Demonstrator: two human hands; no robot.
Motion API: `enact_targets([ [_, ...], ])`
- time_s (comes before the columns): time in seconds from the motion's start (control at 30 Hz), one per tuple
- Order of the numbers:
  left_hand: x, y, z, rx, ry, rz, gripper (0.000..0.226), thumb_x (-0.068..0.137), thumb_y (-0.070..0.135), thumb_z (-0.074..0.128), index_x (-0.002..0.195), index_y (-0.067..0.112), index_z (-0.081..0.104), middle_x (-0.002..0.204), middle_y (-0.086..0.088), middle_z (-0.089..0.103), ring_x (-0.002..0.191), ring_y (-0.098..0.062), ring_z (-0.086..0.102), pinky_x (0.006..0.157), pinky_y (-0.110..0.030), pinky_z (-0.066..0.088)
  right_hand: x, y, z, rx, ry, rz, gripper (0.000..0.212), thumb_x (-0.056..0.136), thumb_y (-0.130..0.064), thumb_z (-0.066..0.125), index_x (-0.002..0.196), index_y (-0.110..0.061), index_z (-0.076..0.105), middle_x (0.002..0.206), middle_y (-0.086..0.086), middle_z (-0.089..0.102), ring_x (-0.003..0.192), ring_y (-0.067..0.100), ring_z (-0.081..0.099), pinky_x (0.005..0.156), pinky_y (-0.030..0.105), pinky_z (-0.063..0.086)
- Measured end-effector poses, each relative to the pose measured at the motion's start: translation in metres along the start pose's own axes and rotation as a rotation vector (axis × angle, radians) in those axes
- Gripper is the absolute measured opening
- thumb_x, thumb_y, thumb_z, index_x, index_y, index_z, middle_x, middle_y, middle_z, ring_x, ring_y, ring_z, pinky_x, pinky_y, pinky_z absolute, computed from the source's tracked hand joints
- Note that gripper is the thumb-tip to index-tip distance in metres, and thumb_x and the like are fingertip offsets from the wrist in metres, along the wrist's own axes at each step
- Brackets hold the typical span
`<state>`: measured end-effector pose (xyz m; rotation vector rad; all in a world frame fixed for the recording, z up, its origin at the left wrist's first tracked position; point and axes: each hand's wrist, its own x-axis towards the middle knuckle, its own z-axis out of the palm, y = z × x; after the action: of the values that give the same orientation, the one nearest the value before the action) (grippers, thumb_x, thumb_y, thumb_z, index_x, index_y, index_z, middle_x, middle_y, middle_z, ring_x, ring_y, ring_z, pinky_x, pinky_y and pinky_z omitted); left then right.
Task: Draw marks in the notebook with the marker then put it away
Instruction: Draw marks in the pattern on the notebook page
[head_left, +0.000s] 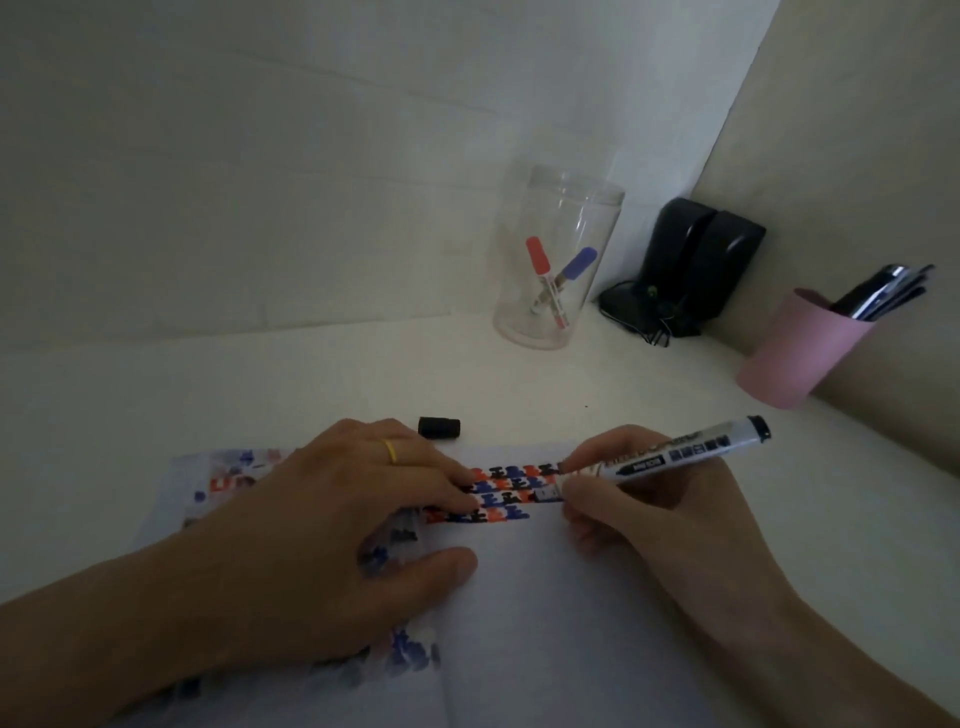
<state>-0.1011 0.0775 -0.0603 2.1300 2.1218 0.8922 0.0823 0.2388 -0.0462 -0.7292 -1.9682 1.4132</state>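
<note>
An open notebook (545, 613) lies on the white desk in front of me, with rows of red, blue and black marks across the top of its right page. My left hand (332, 530) rests flat on the notebook, fingers spread, a yellow ring on one finger. My right hand (639, 514) grips a black marker (675, 454), uncapped, its tip down at the end of the second row of marks. The marker's black cap (439, 427) lies on the desk just beyond the notebook.
A clear plastic jar (556, 260) holding a red and a blue marker stands at the back. To its right are black speakers (701, 265) with cables, and a pink cup (800, 353) of pens by the right wall.
</note>
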Motion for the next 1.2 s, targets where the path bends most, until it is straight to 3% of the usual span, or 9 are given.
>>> enact_targets([
  [0.13, 0.002, -0.001, 0.005, 0.004, 0.024, -0.018, 0.036, 0.082, 0.061, 0.059, 0.108, 0.04, 0.072, 0.115, 0.032, 0.065, 0.111, 0.012, 0.052, 0.094, -0.016, 0.04, 0.0, 0.005, -0.001, -0.069, 0.032, -0.002, 0.008, 0.078, -0.001, 0.076, 0.074, -0.007, 0.075, 0.059, 0.017, 0.071, 0.05, 0.024, 0.064, 0.049, 0.03, 0.056],
  [0.33, 0.0, 0.002, 0.017, -0.038, 0.075, -0.077, 0.03, 0.072, 0.046, 0.068, 0.099, 0.034, 0.074, 0.107, 0.021, 0.069, 0.101, -0.005, 0.062, 0.086, -0.038, 0.053, 0.002, 0.009, -0.001, -0.091, 0.034, 0.009, 0.006, 0.077, -0.005, 0.078, 0.075, -0.01, 0.078, 0.061, 0.012, 0.074, 0.051, 0.02, 0.066, 0.049, 0.026, 0.054],
  [0.57, 0.002, 0.001, 0.005, -0.001, 0.01, -0.035, 0.034, 0.082, 0.057, 0.06, 0.105, 0.038, 0.074, 0.115, 0.028, 0.067, 0.108, 0.008, 0.058, 0.092, -0.023, 0.044, 0.001, 0.008, -0.001, -0.144, 0.024, 0.002, 0.002, 0.075, -0.011, 0.08, 0.076, -0.013, 0.079, 0.065, 0.013, 0.076, 0.056, 0.021, 0.069, 0.053, 0.026, 0.055],
  [0.87, 0.003, 0.001, 0.002, -0.009, -0.002, -0.017, 0.037, 0.082, 0.06, 0.056, 0.107, 0.039, 0.073, 0.117, 0.03, 0.065, 0.108, 0.009, 0.057, 0.093, -0.026, 0.048, 0.002, 0.01, -0.003, -0.134, 0.052, 0.005, 0.003, 0.076, -0.007, 0.078, 0.075, -0.01, 0.078, 0.064, 0.014, 0.075, 0.055, 0.023, 0.069, 0.053, 0.027, 0.057],
  [1.0, 0.002, 0.001, 0.002, -0.002, -0.014, -0.018, 0.037, 0.084, 0.061, 0.054, 0.109, 0.04, 0.072, 0.117, 0.031, 0.065, 0.11, 0.01, 0.056, 0.095, -0.021, 0.044, 0.001, 0.009, -0.003, -0.154, 0.038, -0.012, 0.007, 0.076, -0.005, 0.078, 0.073, -0.012, 0.078, 0.065, 0.015, 0.075, 0.06, 0.034, 0.07, 0.053, 0.029, 0.059],
  [1.2, 0.002, 0.001, 0.002, 0.009, -0.004, -0.012, 0.037, 0.083, 0.06, 0.055, 0.108, 0.039, 0.073, 0.117, 0.031, 0.065, 0.11, 0.009, 0.056, 0.094, -0.026, 0.047, 0.0, 0.009, -0.003, -0.134, 0.027, -0.023, 0.01, 0.077, -0.003, 0.076, 0.072, -0.012, 0.078, 0.064, 0.016, 0.074, 0.055, 0.026, 0.067, 0.052, 0.028, 0.058],
])
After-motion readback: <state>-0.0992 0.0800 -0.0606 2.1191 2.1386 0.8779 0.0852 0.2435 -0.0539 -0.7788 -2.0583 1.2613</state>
